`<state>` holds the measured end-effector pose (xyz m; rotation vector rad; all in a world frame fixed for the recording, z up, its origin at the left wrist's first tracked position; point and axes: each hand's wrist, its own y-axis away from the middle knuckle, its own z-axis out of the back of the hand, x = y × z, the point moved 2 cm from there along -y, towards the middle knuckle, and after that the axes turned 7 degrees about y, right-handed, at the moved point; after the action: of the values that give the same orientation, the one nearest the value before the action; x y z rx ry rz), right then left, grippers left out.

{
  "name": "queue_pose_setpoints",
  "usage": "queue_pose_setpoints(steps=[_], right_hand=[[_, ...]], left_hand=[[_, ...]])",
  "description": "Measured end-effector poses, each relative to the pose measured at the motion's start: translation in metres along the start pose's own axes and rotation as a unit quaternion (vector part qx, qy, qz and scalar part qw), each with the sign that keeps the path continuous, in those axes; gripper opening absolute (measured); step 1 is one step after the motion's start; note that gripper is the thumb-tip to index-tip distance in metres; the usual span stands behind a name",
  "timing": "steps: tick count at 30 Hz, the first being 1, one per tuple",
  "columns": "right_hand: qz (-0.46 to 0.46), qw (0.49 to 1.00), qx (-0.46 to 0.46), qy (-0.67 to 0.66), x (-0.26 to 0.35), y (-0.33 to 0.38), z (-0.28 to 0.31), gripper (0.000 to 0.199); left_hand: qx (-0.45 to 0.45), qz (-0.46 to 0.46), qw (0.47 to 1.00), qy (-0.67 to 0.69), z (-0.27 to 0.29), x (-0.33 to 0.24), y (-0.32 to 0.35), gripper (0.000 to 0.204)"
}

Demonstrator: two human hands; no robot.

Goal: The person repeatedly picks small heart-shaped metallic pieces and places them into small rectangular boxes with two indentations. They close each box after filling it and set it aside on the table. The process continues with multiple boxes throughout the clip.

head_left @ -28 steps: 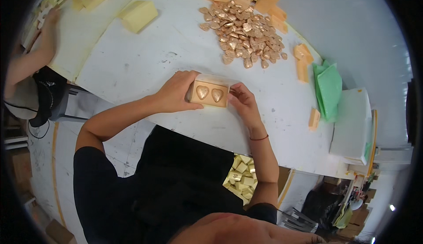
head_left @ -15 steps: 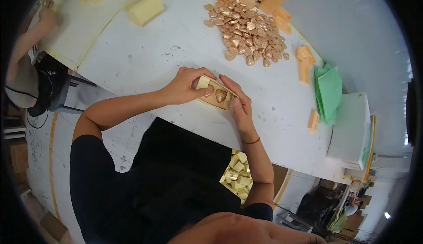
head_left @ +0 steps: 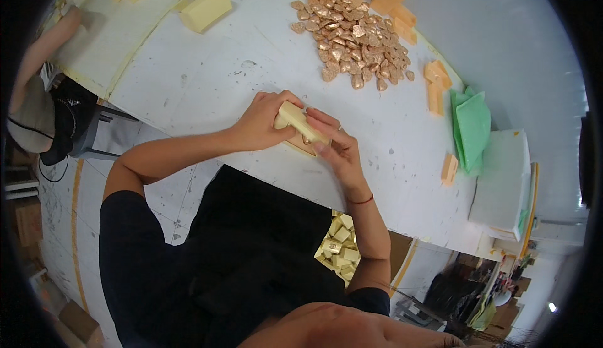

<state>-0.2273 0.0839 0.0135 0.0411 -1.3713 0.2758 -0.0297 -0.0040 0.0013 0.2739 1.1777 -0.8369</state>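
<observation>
Near the front edge of the table, both of my hands hold a small pale-yellow cardboard box [head_left: 300, 122]. My left hand [head_left: 262, 120] is closed round its left end, thumb along the front. At the right end my right hand [head_left: 340, 151] grips it, fingers on the upper flap and thumb at the front corner. The flap lies partly over the opening. Under it a bit of the peach-coloured insert and a copper-foil piece still show; the rest of the inside is hidden.
A heap of copper-foil heart-shaped pieces [head_left: 355, 40] lies beyond my hands. Peach inserts [head_left: 434, 87] and green sheets [head_left: 471, 128] are to the right. A yellow box [head_left: 205, 10] stands far left. Below the table edge, many yellow boxes [head_left: 339, 247] fill a container. Another person's arm [head_left: 53, 40] reaches in at left.
The box's flap has come down over the two foil-wrapped pieces that showed in the insert. My right fingers have shifted onto the flap; my left hand has barely moved.
</observation>
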Motion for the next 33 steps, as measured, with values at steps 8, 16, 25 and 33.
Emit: queue_pose_setpoints(steps=[8, 16, 25, 33], right_hand=[[0.109, 0.968, -0.02, 0.226, 0.004, -0.001, -0.003, 0.056], [0.157, 0.922, -0.033, 0.352, 0.009, 0.005, -0.003, 0.059], [0.141, 0.915, -0.022, 0.378, 0.012, 0.011, 0.001, 0.05], [0.18, 0.91, -0.032, 0.373, 0.0, 0.022, 0.007, 0.041]], left_hand=[[0.139, 0.066, 0.968, 0.197, 0.024, 0.016, -0.006, 0.051], [0.035, -0.139, 0.988, 0.06, 0.027, -0.01, 0.021, 0.044], [-0.013, -0.214, 0.975, -0.06, 0.016, 0.008, 0.021, 0.022], [0.024, -0.213, 0.974, -0.066, 0.012, 0.004, 0.026, 0.016]])
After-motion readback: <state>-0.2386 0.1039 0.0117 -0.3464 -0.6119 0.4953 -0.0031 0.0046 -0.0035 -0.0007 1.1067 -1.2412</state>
